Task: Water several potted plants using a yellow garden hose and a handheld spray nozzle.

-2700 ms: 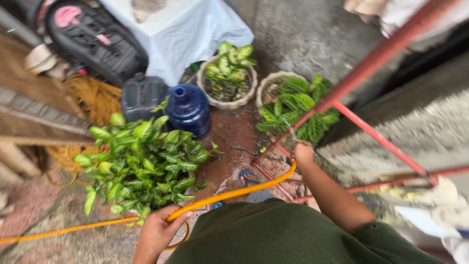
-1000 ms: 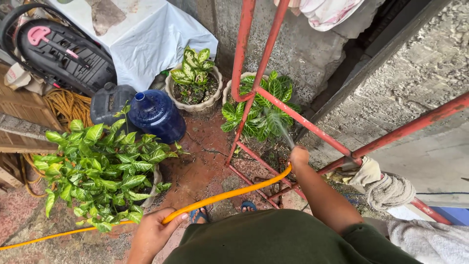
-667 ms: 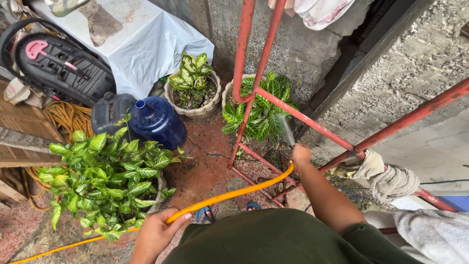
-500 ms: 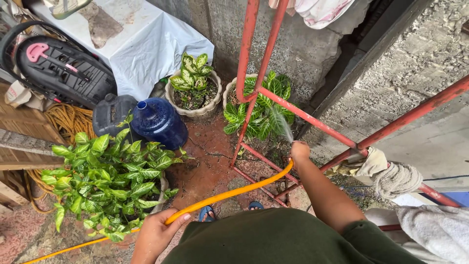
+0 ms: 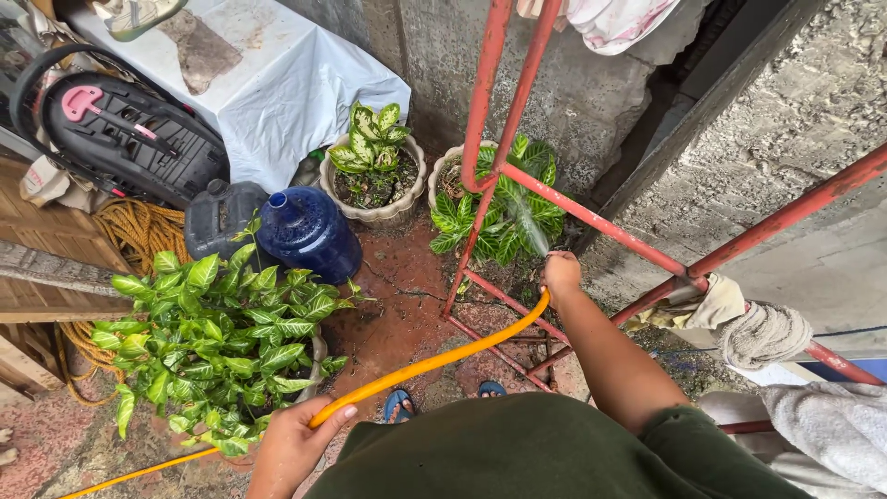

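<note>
My right hand [image 5: 561, 274] grips the end of an orange hose [image 5: 434, 362] and water sprays from it onto a green-leaved pot plant [image 5: 504, 208] by the wall. My left hand [image 5: 296, 442] holds the same hose lower down, near my body. The hose runs on to the lower left across the ground. A second pot plant with speckled leaves [image 5: 371, 162] stands left of the sprayed one. A big leafy bush [image 5: 217, 337] fills the ground at my left.
A red metal frame [image 5: 517, 139] crosses between me and the sprayed plant. A blue water jug [image 5: 309, 233] and a dark canister [image 5: 217, 217] stand by the bush. White cloth [image 5: 268, 88], coiled rope [image 5: 139, 231] and a rag [image 5: 753, 323] on the frame lie around.
The view has shifted closer toward the wall and the plants. My right hand has stayed raised with the hose end, spraying the right-hand pot plant; my left hand keeps its hold.
</note>
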